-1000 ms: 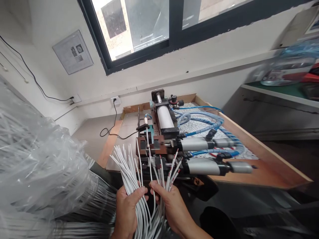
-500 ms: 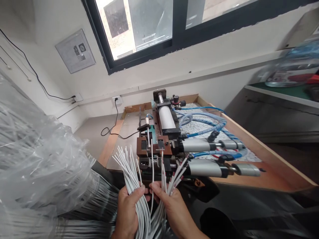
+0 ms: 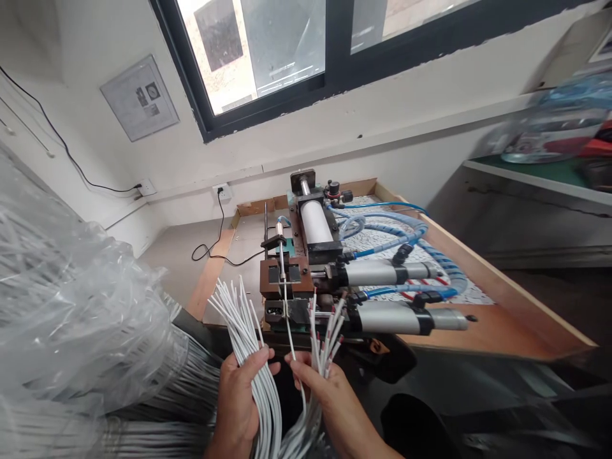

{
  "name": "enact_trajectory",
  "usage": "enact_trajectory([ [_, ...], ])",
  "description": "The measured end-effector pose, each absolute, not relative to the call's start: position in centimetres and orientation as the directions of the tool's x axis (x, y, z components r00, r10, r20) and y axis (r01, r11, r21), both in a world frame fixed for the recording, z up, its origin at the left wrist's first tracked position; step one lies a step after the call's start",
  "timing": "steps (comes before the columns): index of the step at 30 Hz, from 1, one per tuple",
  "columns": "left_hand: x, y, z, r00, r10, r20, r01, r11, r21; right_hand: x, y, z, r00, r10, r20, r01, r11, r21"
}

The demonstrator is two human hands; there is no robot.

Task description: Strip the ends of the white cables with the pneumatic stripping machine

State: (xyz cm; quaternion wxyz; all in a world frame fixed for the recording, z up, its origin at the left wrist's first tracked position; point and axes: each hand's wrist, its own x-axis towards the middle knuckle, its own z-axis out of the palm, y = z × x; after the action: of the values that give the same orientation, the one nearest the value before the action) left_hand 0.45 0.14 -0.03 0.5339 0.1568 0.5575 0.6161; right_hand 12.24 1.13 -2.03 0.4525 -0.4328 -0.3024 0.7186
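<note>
My left hand is closed around a thick bundle of white cables with plain white ends fanned upward. My right hand pinches a single white cable between thumb and finger. Its upper end runs into the jaws of a pneumatic wire-stripping machine, which are drawn together around it. The same right hand also holds a second bundle of cables, whose tips show reddish, stripped ends. Both hands are just in front of the machine, a small gap apart.
Silver air cylinders and blue hoses lie right of the jaws within a wooden-edged table. Plastic-wrapped cable bundles are piled at left. A green shelf with a large bottle stands right.
The machine's jaws have closed on the single cable, and the cylinder rods at right have shifted left. My left hand has moved slightly left, away from my right hand.
</note>
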Motion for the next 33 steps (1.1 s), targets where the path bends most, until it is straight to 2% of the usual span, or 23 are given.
enact_trajectory([
  [5, 1.0, 0.0, 0.6, -0.214, 0.911, -0.354, -0.524, 0.198, 0.828, 11.5, 1.5, -1.8, -0.371, 0.887, -0.276, -0.386, -0.417, -0.823],
  [8, 1.2, 0.0, 0.9, -0.139, 0.92, -0.365, -0.554, 0.233, 0.799, 11.1, 1.3, -2.0, -0.327, 0.921, -0.21, -0.438, -0.345, -0.83],
  [12, 0.8, 0.3, 1.3, -0.211, 0.9, -0.382, -0.536, 0.22, 0.815, 11.2, 1.3, -2.5, -0.185, 0.956, -0.228, -0.464, -0.29, -0.837],
  [17, 0.3, 1.0, 2.0, -0.251, 0.858, -0.448, -0.487, 0.287, 0.825, 11.4, 2.3, -2.3, -0.136, 0.944, -0.302, -0.543, -0.326, -0.774],
  [25, 0.2, 1.2, 1.9, -0.172, 0.886, -0.432, -0.503, 0.298, 0.811, 11.4, 3.6, -2.1, -0.198, 0.904, -0.38, -0.619, -0.416, -0.667],
  [33, 0.6, 1.1, 1.1, -0.279, 0.919, -0.28, -0.408, 0.151, 0.901, 11.6, 3.7, -1.7, -0.271, 0.911, -0.311, -0.582, -0.412, -0.701],
])
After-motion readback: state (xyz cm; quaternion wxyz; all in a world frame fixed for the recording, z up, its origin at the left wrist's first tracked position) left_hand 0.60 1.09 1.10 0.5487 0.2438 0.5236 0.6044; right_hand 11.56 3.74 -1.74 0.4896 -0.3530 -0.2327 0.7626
